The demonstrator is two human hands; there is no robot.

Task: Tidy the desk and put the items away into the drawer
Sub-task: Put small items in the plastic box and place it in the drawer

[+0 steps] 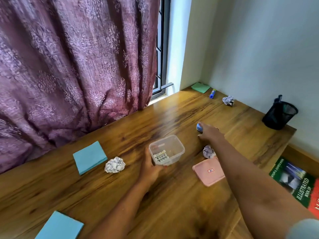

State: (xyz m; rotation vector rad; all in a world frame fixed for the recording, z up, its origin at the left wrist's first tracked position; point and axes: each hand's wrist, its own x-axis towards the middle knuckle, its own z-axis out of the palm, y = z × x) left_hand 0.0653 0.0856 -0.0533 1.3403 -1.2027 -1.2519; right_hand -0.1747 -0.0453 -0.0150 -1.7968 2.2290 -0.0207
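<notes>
On the glossy wood-grain desk (pixel 120 195), the left hand (pixel 151 167) is gripping a clear, round-cornered plastic tub (pixel 170 149) at centre; at its two o'clock, the right hand (pixel 209 132) is reaching over a small blue rounded item (pixel 198 126), grip indiscernible.

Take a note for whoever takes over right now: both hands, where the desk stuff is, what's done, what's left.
Left hand grips the clear container, a few small items inside.
Right hand is at the small blue item; grip unclear.
Pink lid lies off, near the container.
Loose on the desk: three paper balls, two blue pads, green pad, glue stick.
Left: collect these, lid on, stow; no drawer in view.
</notes>
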